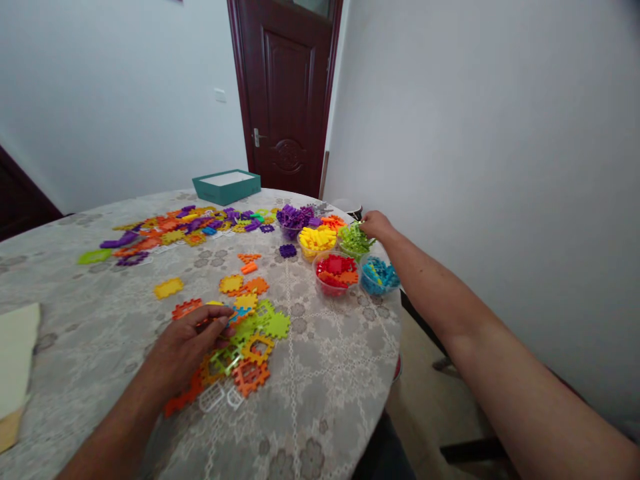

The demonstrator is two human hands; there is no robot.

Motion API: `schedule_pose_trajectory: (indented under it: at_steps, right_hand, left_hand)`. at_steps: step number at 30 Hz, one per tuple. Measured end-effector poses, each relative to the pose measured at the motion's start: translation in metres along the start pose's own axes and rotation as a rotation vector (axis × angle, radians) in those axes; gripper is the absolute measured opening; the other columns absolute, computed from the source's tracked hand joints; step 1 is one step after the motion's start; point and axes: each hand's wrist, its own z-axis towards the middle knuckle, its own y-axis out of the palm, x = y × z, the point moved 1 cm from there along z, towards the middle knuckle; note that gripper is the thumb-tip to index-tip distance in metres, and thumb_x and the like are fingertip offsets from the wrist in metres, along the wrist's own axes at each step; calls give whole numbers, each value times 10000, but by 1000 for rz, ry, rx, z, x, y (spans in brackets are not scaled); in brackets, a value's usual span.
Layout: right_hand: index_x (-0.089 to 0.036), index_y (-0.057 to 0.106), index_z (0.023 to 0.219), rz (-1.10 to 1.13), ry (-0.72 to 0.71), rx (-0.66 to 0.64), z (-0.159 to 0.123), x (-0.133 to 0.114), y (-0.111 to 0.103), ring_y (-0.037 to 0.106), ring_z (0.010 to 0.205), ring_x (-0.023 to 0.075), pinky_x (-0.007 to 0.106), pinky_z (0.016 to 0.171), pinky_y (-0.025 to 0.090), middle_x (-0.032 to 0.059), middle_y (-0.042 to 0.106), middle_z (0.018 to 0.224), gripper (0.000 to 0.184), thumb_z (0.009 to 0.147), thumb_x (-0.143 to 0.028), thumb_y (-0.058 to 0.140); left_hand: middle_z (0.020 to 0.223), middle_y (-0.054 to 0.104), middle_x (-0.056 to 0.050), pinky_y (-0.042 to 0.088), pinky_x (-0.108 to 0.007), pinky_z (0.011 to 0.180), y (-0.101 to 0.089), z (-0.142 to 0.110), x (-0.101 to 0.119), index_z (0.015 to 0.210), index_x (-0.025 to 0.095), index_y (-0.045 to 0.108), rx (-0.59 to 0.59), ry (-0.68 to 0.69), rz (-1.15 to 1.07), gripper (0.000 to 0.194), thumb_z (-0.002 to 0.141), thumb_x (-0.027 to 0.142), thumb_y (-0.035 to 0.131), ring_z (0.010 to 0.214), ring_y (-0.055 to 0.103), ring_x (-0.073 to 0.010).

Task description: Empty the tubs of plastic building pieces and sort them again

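My left hand (193,337) is over a loose pile of notched plastic building pieces, its fingers curled together. A blue piece (243,312) lies at its fingertips; whether it is gripped is hidden. Around it are a lime green piece (277,324), a yellow-orange frame piece (258,348), an orange window piece (251,377) and white pieces (213,397). My right hand (376,225) reaches over the clear bowl of green pieces (356,240), fingers pinched at a small green piece by the bowl's far side.
Beside that bowl stand bowls of yellow (318,240), red (336,272), blue (379,275) and purple pieces (295,219). Farther back lie a mixed heap (173,233) and a teal box (227,188). A pale board (19,360) is at the left; the wall borders the right side.
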Motion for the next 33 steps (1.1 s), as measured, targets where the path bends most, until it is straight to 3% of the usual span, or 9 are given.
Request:
schedule_pose_trajectory:
  at_steps: [5, 11, 17, 24, 33]
  right_hand:
    - [-166, 826, 1083, -118, -44, -7, -4, 1, -4, 736, 1093, 281, 287, 892, 525, 168, 789, 1174, 350, 748, -136, 731]
    - [-190, 841, 1050, -186, -90, -34, -17, 4, -9, 734, 1063, 253, 249, 855, 506, 134, 810, 1116, 307, 767, -148, 729]
    - [-175, 803, 1188, -160, -156, -13, -51, 8, -28, 720, 1056, 229, 248, 839, 490, 119, 786, 1215, 369, 848, -152, 661]
    - [-245, 801, 1174, -35, -482, -278, -118, 23, -44, 711, 915, 221, 273, 798, 497, 54, 804, 1063, 373, 834, -162, 674]
    - [-231, 824, 1003, -56, -473, -300, -142, 22, -32, 675, 791, 195, 267, 694, 450, 50, 796, 940, 191, 851, -230, 709]
  left_hand:
    - [923, 805, -51, 650, -370, 841, 1, -1, 1, 1158, 223, 731, 11, 5, -8, 570, 766, 637, 724, 893, 785, -270]
    - [1003, 808, -65, 658, -384, 841, 1, -2, 3, 1140, 228, 746, 3, 12, -22, 577, 734, 638, 751, 941, 785, -294]
    - [1039, 812, -83, 641, -360, 879, -2, 0, 0, 1201, 211, 708, -20, 13, 50, 657, 770, 707, 702, 991, 782, -291]
    - [1002, 817, -81, 635, -365, 926, -3, -2, 5, 1231, 196, 682, -25, -10, 48, 720, 761, 742, 694, 962, 794, -282]
    - [1005, 817, -67, 653, -343, 878, -1, 1, 2, 1188, 199, 720, -7, 17, 43, 652, 761, 692, 735, 964, 792, -277]
